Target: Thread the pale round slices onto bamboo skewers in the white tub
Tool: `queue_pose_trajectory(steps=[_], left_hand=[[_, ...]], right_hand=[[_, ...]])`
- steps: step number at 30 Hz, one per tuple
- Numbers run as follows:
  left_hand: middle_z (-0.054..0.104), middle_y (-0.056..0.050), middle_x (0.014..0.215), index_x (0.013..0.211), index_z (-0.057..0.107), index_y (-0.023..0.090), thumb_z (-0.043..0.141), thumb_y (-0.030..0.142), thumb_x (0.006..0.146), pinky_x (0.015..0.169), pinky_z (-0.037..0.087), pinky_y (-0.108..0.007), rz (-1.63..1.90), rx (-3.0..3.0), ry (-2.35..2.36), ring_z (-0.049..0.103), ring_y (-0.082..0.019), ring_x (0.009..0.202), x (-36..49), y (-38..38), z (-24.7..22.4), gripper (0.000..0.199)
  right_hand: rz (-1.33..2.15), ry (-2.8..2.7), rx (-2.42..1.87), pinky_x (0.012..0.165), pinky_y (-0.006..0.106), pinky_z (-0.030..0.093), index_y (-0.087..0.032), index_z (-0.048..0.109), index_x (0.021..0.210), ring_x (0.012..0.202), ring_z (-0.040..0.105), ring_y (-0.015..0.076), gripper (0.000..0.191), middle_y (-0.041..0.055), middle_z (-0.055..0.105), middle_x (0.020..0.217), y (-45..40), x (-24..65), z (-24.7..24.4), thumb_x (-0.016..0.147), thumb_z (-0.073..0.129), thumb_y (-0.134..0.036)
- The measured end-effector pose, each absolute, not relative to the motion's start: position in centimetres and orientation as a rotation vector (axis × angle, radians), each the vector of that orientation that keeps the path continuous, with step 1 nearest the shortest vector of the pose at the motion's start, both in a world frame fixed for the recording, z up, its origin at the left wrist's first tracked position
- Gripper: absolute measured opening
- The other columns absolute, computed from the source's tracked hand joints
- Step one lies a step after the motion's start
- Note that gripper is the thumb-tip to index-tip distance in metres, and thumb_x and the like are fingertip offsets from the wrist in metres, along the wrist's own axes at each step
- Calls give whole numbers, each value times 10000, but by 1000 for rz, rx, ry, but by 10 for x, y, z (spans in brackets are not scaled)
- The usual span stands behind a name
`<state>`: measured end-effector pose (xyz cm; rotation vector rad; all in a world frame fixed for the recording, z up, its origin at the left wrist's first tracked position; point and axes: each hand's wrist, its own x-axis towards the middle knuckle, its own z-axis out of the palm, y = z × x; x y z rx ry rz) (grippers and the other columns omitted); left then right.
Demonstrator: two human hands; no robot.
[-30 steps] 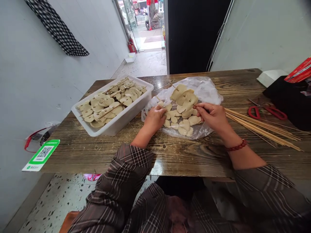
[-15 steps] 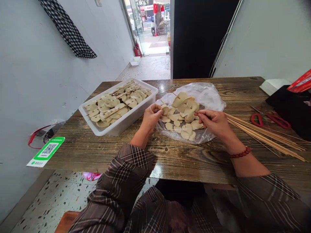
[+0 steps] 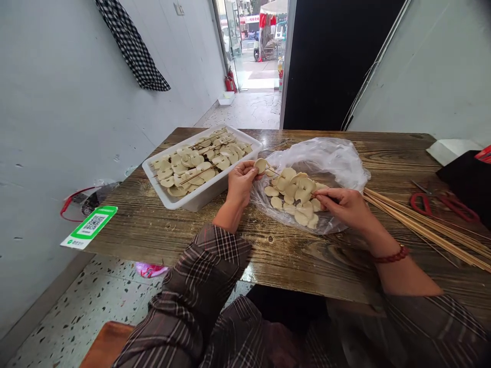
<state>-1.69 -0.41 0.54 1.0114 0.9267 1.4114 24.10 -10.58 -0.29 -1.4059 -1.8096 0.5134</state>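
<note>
Pinching 1 round pale slice (image 3: 260, 165) in the left hand (image 3: 240, 183), held it just beside the tip of a loaded bamboo skewer (image 3: 273, 171); had the right hand (image 3: 341, 204) clamped on the skewer's other end, above loose slices (image 3: 302, 218) on a plastic bag (image 3: 337, 153) on the table (image 3: 184, 230).

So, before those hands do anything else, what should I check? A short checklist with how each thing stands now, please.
1. Right hand has a grip on the stick: ok, pinched between thumb and fingers.
2. Left hand has a grip on a pale disc: ok, held up at the fingertips.
3. Stick's far end through that disc: cannot tell, too small to see.
4. Plastic bag lying flat: not ok, it is crumpled up at its far side.
5. White tub standing on the table: ok.
6. Loose sticks clear of the left hand: ok, they lie beyond the right hand.
</note>
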Motion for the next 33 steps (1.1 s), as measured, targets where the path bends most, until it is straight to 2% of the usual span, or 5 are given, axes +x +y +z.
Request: queue_pose_trajectory(steps=[7,11,18,27,33], left_hand=[[692,-7,759,821,643,156,769,248,645,627,519,-235,1398,1092,922,668,-127,681,-15,-7,5,236],[684,-4,750,819,652,155,773,253,649,625,520,-236,1398,1141,926,654,-121,669,-14,-9,6,230],[681,-3,735,788,673,155,799,298,650,615,510,-221,1410,1211,950,632,-103,650,-13,-9,5,236],[677,-2,718,778,690,151,807,305,660,625,504,-223,1346,1264,974,640,-104,636,-8,-14,5,227],[679,7,740,799,666,156,772,249,661,543,457,-198,1357,1082,959,641,-98,603,-11,-12,5,198]], right_hand=[[465,-1815,-1407,594,303,524,-190,793,907,637,696,203,271,51,782,803,-105,241,-6,845,567,-324],[426,-1826,-1422,627,317,535,-206,796,895,692,709,221,261,54,780,803,-105,240,-7,847,562,-313],[387,-1852,-1431,624,314,524,-196,791,902,662,689,211,259,44,766,739,-105,240,-8,858,558,-301],[402,-1861,-1416,624,309,530,-205,786,916,669,693,206,252,43,779,806,-104,238,-9,862,557,-294],[419,-1842,-1395,657,320,552,-209,790,926,734,716,222,247,52,788,868,-105,238,-8,860,570,-298]])
